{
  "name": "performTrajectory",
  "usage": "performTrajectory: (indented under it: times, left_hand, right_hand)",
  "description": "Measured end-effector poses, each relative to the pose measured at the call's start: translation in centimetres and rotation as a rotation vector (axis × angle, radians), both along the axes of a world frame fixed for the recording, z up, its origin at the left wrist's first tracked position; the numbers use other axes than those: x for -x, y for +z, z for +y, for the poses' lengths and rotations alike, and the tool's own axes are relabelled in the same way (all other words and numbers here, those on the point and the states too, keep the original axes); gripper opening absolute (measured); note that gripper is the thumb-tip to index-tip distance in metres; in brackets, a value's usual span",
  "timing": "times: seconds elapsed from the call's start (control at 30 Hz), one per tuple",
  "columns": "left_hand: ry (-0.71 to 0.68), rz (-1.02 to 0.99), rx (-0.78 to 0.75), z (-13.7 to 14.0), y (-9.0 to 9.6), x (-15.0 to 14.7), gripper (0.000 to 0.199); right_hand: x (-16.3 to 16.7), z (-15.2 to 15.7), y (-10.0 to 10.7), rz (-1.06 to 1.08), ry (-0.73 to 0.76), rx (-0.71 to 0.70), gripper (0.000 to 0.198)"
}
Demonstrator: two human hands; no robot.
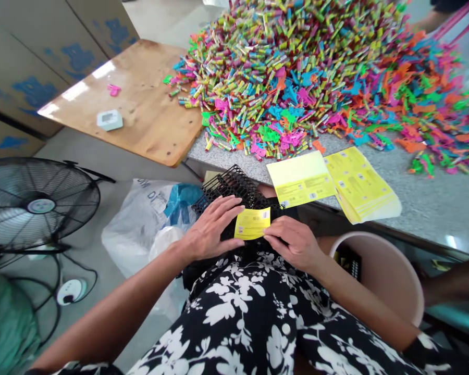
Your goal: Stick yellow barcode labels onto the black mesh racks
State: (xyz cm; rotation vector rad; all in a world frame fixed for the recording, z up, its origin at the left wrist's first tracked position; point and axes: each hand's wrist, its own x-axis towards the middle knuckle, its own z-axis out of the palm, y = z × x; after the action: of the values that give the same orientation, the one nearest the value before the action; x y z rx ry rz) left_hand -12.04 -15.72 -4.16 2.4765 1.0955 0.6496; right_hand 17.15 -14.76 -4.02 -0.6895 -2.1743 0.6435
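A small yellow printed label point(252, 224) is held above my lap, pinched along its right edge by the thumb and fingers of my right hand point(294, 240). On its other side is my left hand point(213, 227), fingers stretched out and thumb apart, near the label's left edge. Whether the left fingertips touch it I cannot tell. Behind the label, a black plastic lattice rack point(234, 185) rests at my knees, partly hidden by my left hand. Sheets of yellow printed labels point(307, 179) and a thicker label stack point(365, 182) lie at the table's front edge.
A large heap of small coloured tubes and plastic pieces point(289, 67) covers much of the grey table point(426, 203). To the left are a wooden board point(148, 114) with a white device point(110, 120), a black fan point(41, 205) and plastic bags point(135, 224). A pale bin point(398, 276) stands at right.
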Motion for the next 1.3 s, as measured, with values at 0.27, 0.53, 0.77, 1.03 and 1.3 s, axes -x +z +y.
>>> performTrajectory:
  times: [0.27, 0.53, 0.77, 1.03, 1.3]
  left_hand:
    - [0.04, 0.019, 0.011, -0.9, -1.5, 0.2, 0.101]
    - [0.069, 0.005, -0.015, -0.9, -2.1, 0.4, 0.087]
    - [0.06, -0.011, -0.093, -0.9, -2.7, 0.2, 0.086]
    - [0.081, -0.059, -0.112, -0.8, -2.9, 0.0, 0.089]
    - [0.085, -0.095, -0.118, -0.8, -3.0, -0.2, 0.086]
  right_hand:
    - [0.4, -0.3, -0.3, 0.061, -0.026, 0.018, 0.027]
    - [0.8, 0.3, -0.9, 0.038, -0.02, 0.028, 0.023]
    - [0.7, 0.3, -1.4, 0.023, -0.036, 0.057, 0.02]
    - [0.4, 0.1, -1.7, 0.016, -0.054, 0.091, 0.02]
    - [0.2, 0.3, -1.9, 0.075, 0.001, 0.11, 0.025]
